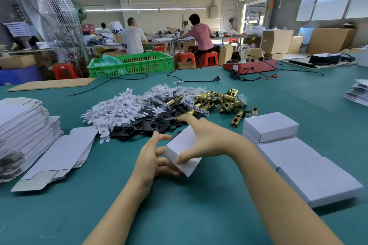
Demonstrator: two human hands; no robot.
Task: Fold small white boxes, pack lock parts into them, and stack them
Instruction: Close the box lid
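The right hand (201, 137) grips a small white box (182, 152) from above, thumb on its near side. The left hand (153, 157), fingers relaxed, supports it at 9 o'clock. Lock parts (165, 109) lie at 12 o'clock, finished boxes (288, 145) at 3 o'clock.

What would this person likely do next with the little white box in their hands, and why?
Probably carry it right and set it with the finished boxes. The white box looks folded shut; the right hand grips it from above, thumb on its near side, while the left hand steadies its left end. Closed boxes already lie in a row there, one stacked on top.
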